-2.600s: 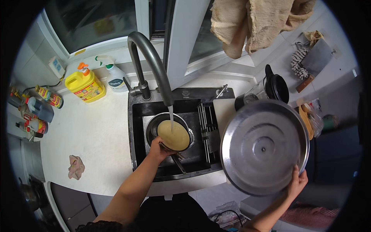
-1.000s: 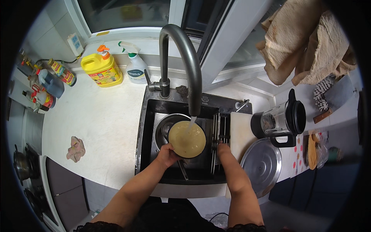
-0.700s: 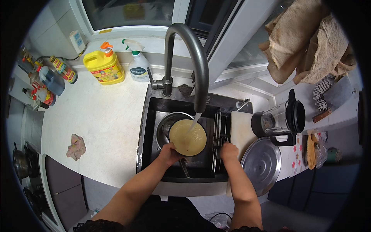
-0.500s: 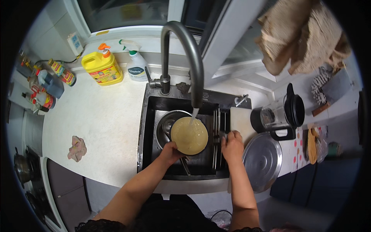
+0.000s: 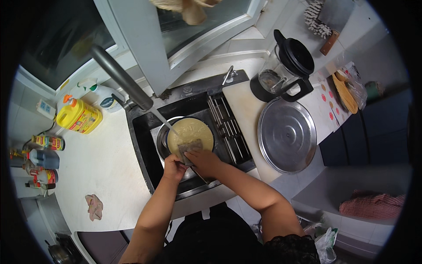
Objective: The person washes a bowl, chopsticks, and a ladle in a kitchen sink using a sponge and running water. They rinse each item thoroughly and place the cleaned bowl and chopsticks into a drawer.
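Observation:
A round bowl [image 5: 193,127], pale yellow inside with a dark rim, is held over the black sink [image 5: 141,143]. My left hand [image 5: 174,168] grips its near rim, fingers closed. A grey-brown scrubbing cloth [image 5: 190,146] lies against the inside of the bowl, and my right hand [image 5: 206,163] presses on it with the fingers closed over it. Water runs from the grey faucet [image 5: 125,81] into the bowl. Below the bowl sits a metal basin [image 5: 160,140], partly hidden by it. A thin handle shows beneath my right hand.
A metal rack [image 5: 228,127] spans the sink's right side. Right of it are a cutting board [image 5: 241,103], a large round metal lid [image 5: 288,134] and a blender jug [image 5: 281,70]. A yellow jug [image 5: 81,116], a spray bottle [image 5: 107,97] and a crumpled rag [image 5: 94,207] stand or lie on the left counter.
My right hand has moved left from the rack at the sink's right side to the bowl, now with the cloth in it. The view has turned to the right.

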A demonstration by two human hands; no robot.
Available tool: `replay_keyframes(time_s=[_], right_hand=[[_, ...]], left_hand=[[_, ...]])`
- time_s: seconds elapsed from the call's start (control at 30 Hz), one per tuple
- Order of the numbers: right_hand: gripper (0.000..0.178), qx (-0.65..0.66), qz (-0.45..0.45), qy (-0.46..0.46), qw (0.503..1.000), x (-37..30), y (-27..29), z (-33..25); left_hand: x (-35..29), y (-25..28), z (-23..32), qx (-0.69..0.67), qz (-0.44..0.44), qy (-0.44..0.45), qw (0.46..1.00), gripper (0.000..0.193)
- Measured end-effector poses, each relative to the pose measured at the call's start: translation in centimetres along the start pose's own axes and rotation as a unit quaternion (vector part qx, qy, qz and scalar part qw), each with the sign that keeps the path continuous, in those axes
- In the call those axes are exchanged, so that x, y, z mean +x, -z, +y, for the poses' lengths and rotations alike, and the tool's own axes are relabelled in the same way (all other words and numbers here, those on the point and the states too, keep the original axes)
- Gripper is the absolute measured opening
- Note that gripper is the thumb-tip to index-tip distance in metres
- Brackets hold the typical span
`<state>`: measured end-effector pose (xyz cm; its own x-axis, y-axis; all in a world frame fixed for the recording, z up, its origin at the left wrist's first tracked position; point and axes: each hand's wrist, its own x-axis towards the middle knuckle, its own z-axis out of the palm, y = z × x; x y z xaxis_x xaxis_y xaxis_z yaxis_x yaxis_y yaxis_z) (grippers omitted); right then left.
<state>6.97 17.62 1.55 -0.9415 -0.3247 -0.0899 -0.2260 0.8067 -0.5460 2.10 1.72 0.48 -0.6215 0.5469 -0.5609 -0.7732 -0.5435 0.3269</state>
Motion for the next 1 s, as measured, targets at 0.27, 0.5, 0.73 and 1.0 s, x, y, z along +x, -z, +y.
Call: replay_keyframes(time_s=[0.27, 0.5, 0.73, 1.0], right_hand=[[0.064, -0.016, 0.009, -0.023, 1.000, 1.7, -2.7, 0.7], [0.091, 0.047, -0.155, -0.021, 0.987, 6.5, -1.1, 1.4], [0.045, 0.078, -0.113, 0.031, 0.990, 6.6, -2.4, 2.8], [0.030, -0.104, 0.132, 0.006, 0.986, 9.2, -2.5, 0.9]], left_hand=[[2.1, 2.5, -0.2, 0.094, -0.001, -0.017, 0.995, 0.041], [0.6, 1.8, 1.6, 0.073, 0.059, 0.031, 0.995, 0.031], [1.3, 3.4, 1.3, 0.036, 0.042, 0.040, 0.998, 0.035], [-0.5, 2.1, 0.4, 0.074, 0.069, 0.085, 0.991, 0.043]])
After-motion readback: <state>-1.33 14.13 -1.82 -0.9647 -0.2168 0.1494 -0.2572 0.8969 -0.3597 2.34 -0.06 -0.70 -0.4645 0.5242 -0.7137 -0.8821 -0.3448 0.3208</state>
